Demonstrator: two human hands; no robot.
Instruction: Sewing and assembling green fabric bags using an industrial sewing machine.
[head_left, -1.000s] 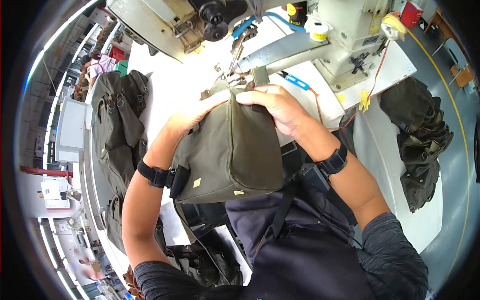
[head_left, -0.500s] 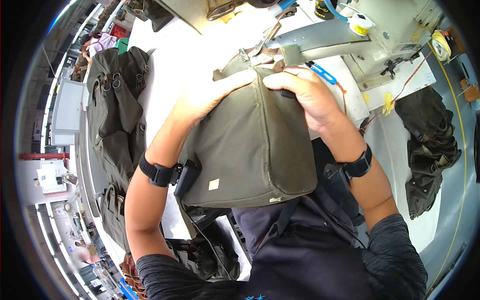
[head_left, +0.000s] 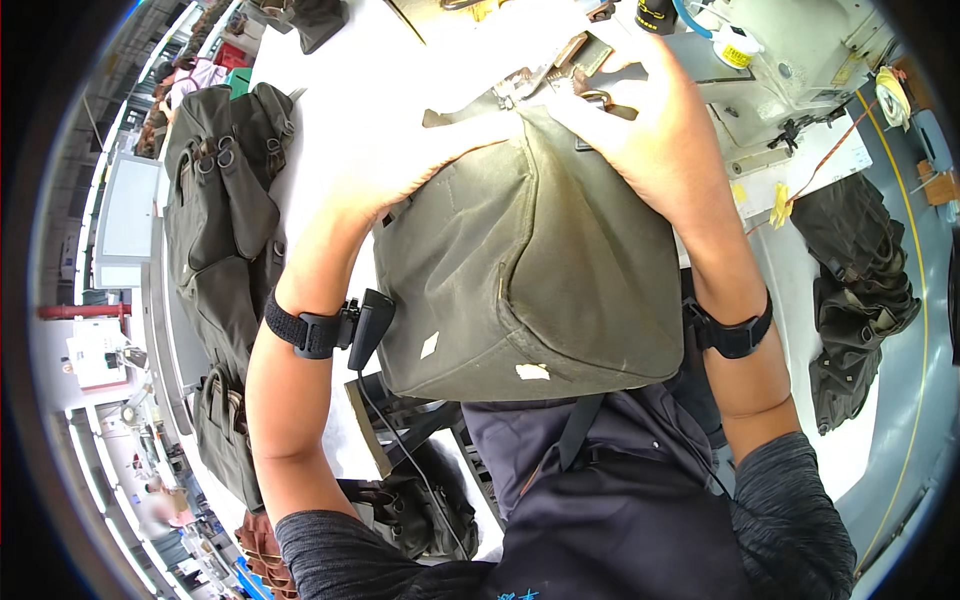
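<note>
An olive-green fabric bag (head_left: 590, 250) stands in front of me, its seamed side and pale-patched bottom facing me. My left hand (head_left: 420, 160) grips its far left edge, thumb along the top by the seam and fingers out of sight behind the cloth. At the far right edge, my right hand (head_left: 650, 125) has its thumb on the bag and its fingers bent around the edge near a metal clasp. A webbing strap (head_left: 553, 68) with metal fittings sticks up between the hands at the far end. Bright glare washes out part of the left hand.
A pale sewing machine (head_left: 810, 60) stands at the far right, with a white-and-yellow spool (head_left: 735, 47) beside it. More olive bags (head_left: 225, 200) are heaped along the left, and others (head_left: 850, 270) lie at the right. A black cable (head_left: 405, 440) runs from my left wrist's strapped device.
The bag has turned, showing more of its right side and bottom. My right hand has moved farther away and rightward along its edge. The blue-handled tool beside it is now hidden.
</note>
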